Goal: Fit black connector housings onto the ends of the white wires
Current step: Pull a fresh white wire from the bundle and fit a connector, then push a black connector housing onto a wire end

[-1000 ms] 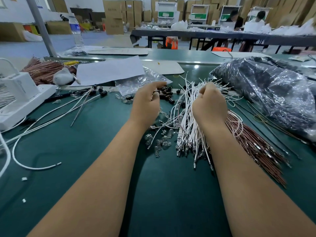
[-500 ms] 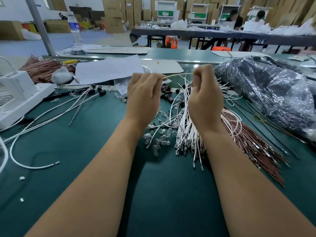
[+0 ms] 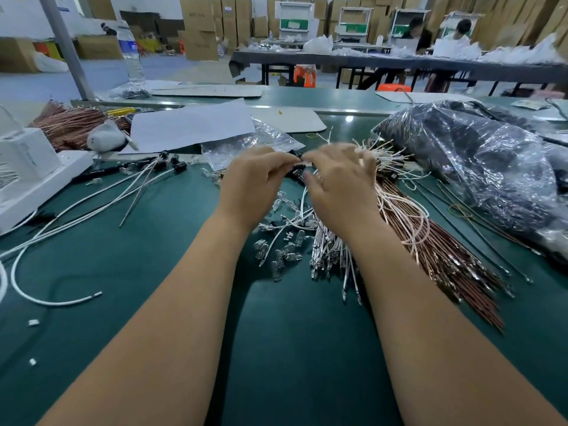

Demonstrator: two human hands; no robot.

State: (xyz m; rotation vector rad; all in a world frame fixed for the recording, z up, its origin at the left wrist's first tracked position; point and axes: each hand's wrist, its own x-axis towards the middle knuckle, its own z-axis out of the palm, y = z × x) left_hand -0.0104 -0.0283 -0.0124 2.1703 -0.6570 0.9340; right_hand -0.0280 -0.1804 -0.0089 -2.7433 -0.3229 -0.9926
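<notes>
My left hand (image 3: 252,182) and my right hand (image 3: 341,186) meet fingertip to fingertip above the green table. The left one pinches a small black connector housing (image 3: 296,170). My right thumb and forefinger pinch a white wire (image 3: 304,196) that hangs down toward the bundle of white wires (image 3: 329,250) under my right wrist. More black housings lie behind my fingers, mostly hidden. Several white wires with black housings fitted (image 3: 172,163) lie to the left.
A bundle of brown wires (image 3: 445,259) fans out on the right beside a big plastic bag of dark parts (image 3: 479,167). Small clear bulbs (image 3: 282,252) are scattered between my arms. A white device (image 3: 27,167), paper sheet (image 3: 190,124) and clear bag (image 3: 246,142) lie at the left and back.
Both hands came down from a raised position, where they held a wire stretched between them, and closed together over the black housings. The right hand's fingers have spread.
</notes>
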